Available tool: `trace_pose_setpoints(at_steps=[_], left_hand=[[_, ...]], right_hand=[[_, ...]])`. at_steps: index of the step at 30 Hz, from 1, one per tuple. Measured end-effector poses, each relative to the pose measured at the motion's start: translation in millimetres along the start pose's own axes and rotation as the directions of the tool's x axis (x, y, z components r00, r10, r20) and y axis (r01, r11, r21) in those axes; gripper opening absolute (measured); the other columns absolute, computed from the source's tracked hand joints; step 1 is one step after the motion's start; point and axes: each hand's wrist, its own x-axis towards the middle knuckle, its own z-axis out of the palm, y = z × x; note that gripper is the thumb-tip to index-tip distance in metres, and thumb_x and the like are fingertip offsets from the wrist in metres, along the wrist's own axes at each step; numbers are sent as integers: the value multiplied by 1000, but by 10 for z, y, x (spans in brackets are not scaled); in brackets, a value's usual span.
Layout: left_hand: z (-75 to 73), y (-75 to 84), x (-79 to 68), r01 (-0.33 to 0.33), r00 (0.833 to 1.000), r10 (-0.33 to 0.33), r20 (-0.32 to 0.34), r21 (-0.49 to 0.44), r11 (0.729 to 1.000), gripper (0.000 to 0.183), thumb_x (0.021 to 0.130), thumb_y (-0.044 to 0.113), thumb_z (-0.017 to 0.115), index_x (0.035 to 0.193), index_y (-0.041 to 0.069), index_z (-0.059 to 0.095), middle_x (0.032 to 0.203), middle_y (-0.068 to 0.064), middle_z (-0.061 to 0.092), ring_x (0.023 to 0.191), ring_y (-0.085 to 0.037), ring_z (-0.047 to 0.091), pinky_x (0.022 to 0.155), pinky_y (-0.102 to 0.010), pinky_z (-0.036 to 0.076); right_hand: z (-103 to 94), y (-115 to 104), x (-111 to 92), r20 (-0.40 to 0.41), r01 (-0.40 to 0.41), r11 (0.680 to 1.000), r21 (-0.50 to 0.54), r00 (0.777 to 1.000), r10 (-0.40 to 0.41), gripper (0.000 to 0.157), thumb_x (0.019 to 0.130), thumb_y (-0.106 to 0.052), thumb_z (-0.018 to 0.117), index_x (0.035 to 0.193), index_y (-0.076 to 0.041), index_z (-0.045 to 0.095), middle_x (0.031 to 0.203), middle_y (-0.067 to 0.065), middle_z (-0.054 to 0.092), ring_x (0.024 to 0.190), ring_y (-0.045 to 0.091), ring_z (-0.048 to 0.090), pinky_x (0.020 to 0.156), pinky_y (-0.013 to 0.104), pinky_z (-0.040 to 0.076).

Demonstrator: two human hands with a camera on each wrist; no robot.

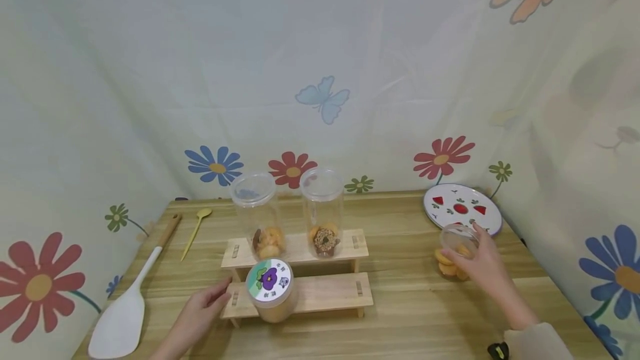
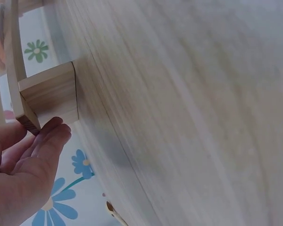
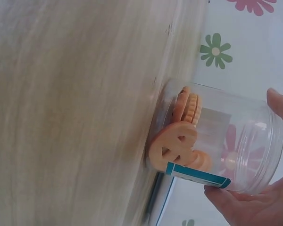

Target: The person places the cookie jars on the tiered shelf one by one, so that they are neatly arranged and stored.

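My right hand grips a clear plastic jar near its rim, thumb on one side and fingers on the other. Several biscuits lie in its bottom, and a teal-edged label is on its wall. In the head view this jar is upright at the table's right. At the left end of the two-step wooden stand, my left hand pinches the lower board's corner between thumb and fingers. Close to that hand, a short jar with a printed purple-flower lid sits on the lower step.
Two tall clear jars, a left one and a right one, stand on the upper step with biscuits inside. A white spatula and a yellow spoon lie at the left. Behind the right hand is a watermelon-patterned plate.
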Motion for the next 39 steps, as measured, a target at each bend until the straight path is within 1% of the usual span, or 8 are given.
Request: trace_pose_setpoints(at_steps=[5,10,17,22,27,31,35,39], left_hand=[[3,26,-4,-2,1000,2,-2,-5,1000,40,98,11,56,132,-9,50,132,-23,53,121,-34,51,96,-38,46],[-1,35,-8,1,1000,-2,-1,-11,1000,40,98,10,56,133,-10,50,132,-24,52,121,-35,51,96,-39,46],[-8,27,-8,-8,1000,8,-6,-20,1000,41,99,12,56,133,-9,49,134,-23,52,122,-34,50,98,-39,44],[-7,33,-14,-9,1000,9,-1,-24,1000,41,99,11,56,134,-9,49,134,-23,51,123,-36,49,99,-41,43],[6,23,-9,-19,1000,19,2,-17,1000,39,98,9,55,132,-10,50,134,-23,51,123,-36,49,99,-42,43],[11,26,-17,-21,1000,21,-1,-19,1000,38,98,8,55,131,-11,50,133,-24,52,122,-37,49,98,-42,43],[8,45,-21,-16,1000,16,-5,-26,1000,39,98,8,55,132,-11,50,133,-24,52,123,-37,49,98,-41,43],[5,55,-20,-12,1000,12,-8,-27,1000,39,98,8,55,132,-11,50,133,-24,52,122,-36,49,98,-40,44]], right_hand=[[-4,3,0,5,0,1000,-22,1000,0,112,81,-49,74,146,15,8,142,44,20,127,58,25,99,71,25],[16,-14,-18,14,-52,999,-6,999,52,115,82,-51,72,145,17,4,142,45,17,128,59,23,101,69,24],[20,-28,-11,28,-93,996,2,995,93,116,83,-56,69,145,15,1,142,45,16,129,58,22,101,69,24],[24,-38,-21,32,-102,995,8,994,101,115,81,-55,71,146,13,5,143,43,21,128,56,26,100,68,27],[28,-71,-44,32,-87,996,10,996,87,112,80,-54,72,147,12,11,141,41,26,127,55,30,99,67,29],[35,-126,-73,9,-50,999,16,999,49,109,79,-54,74,146,11,17,140,40,31,125,53,35,97,67,33],[26,-218,-100,-5,-16,1000,11,1000,16,108,78,-54,75,147,8,20,139,38,35,122,52,39,93,66,37],[17,-335,-141,11,-2,1000,11,1000,2,107,78,-55,74,148,4,20,139,37,36,121,51,40,92,64,38]])
